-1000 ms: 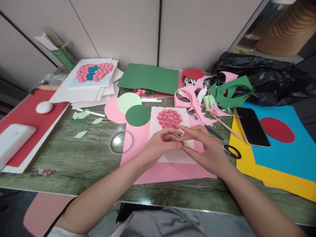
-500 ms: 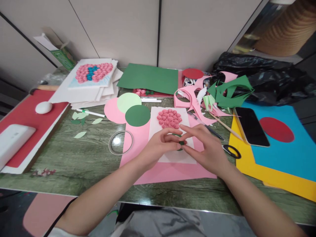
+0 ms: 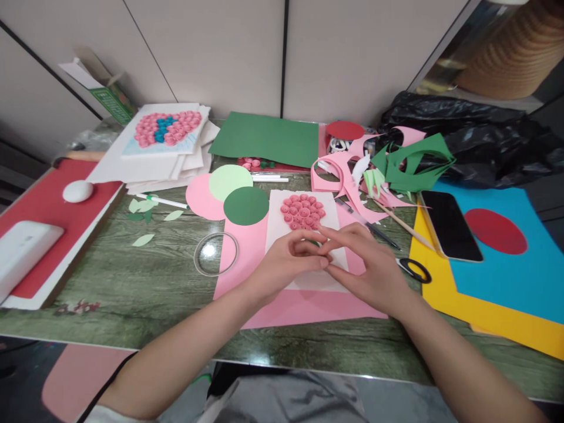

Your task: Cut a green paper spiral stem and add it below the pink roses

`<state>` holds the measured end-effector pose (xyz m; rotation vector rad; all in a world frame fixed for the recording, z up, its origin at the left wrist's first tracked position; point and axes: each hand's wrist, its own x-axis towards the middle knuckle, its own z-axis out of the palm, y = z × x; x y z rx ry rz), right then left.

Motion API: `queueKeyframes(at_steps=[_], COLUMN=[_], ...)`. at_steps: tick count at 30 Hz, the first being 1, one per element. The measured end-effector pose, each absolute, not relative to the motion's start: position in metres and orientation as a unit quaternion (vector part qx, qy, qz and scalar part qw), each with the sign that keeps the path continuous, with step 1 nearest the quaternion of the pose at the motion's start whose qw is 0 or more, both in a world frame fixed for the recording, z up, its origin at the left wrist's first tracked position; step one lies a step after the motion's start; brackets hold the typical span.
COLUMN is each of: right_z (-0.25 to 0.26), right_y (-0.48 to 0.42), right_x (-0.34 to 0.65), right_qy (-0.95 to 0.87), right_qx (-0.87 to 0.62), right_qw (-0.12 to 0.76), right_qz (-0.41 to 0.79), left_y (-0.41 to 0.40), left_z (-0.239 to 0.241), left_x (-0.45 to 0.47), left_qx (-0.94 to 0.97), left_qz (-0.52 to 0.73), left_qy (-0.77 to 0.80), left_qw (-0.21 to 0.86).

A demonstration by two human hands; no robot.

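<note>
Both hands meet above the lower half of a white card (image 3: 311,282), which lies on a pink sheet (image 3: 304,310) on the desk (image 3: 145,282). Left hand (image 3: 284,261): fingers curled, thumb and fingertips brought in to the middle. Right hand (image 3: 372,267): index finger and thumb reaching across to meet them. Between them, closed in the fingertips of both, a small green paper piece (image 3: 314,242); only a sliver shows, so its long axis and each hand's share of the grip cannot be read. Key relation: the cluster of pink paper coils (image 3: 302,211) sits on the card's upper half, just beyond the fingertips, ahead and slightly to the left of the green piece. The right index fingertip appears nearest the cluster's near edge; whether it touches cannot be told. Card's long axis runs away from the person, slightly tilted. Surroundings: dark green paper disc (image 3: 246,206) left of the card, overlapping the pink sheet's corner; thin grey ring (image 3: 196,254) left of the left hand; black-handled scissors (image 3: 426,276) just beside the right hand; dark pen (image 3: 382,235) beyond it.
</note>
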<state>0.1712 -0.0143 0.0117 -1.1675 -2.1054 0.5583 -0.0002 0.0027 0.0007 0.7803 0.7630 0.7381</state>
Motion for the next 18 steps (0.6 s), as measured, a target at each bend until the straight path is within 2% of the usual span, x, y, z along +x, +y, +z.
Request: queueKeyframes(at_steps=[8,18], right_z=[0.0111,0.0136], right_y=[-0.0155,-0.0129], right_x=[0.1734,0.1714], right_qy=[-0.810,-0.803], right_qx=[-0.454,-0.445], right_qw=[0.289,0.349], right_qz=[0.232,0.189], left_y=[0.0059,0.0037], left_z=[0.0012,0.0017], left_x=[-0.0028,-0.0037], left_qx=[0.418,0.403], left_qz=[0.319,0.332], left_qy=[0.374,0.356], left_qw=[0.764,0.775])
